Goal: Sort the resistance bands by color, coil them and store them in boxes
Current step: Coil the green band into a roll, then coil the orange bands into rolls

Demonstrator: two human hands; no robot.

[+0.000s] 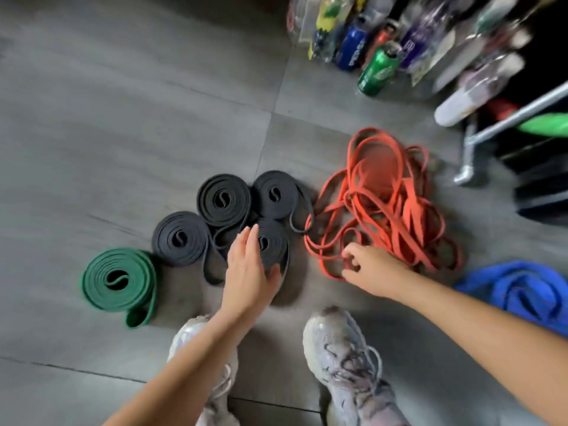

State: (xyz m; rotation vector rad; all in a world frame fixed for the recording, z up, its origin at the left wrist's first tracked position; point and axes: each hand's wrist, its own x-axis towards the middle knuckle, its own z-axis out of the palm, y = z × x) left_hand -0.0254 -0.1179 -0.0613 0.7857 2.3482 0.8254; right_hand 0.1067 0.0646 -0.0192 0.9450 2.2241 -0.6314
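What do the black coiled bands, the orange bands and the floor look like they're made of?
The black coils look like matte rubber or latex: flat, dull, layered strips. The orange bands seem the same rubber, narrower, lying in limp loops. The floor is probably grey matte tile, going by its straight joints.

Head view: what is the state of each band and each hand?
Green band: coiled, flat on the floor.
Black bands: four coils, close together.
Red bands: loose, tangled, not coiled.
Blue bands: loose heap, not coiled.
Left hand: open, rests on the nearest black coil.
Right hand: pinches a red band.
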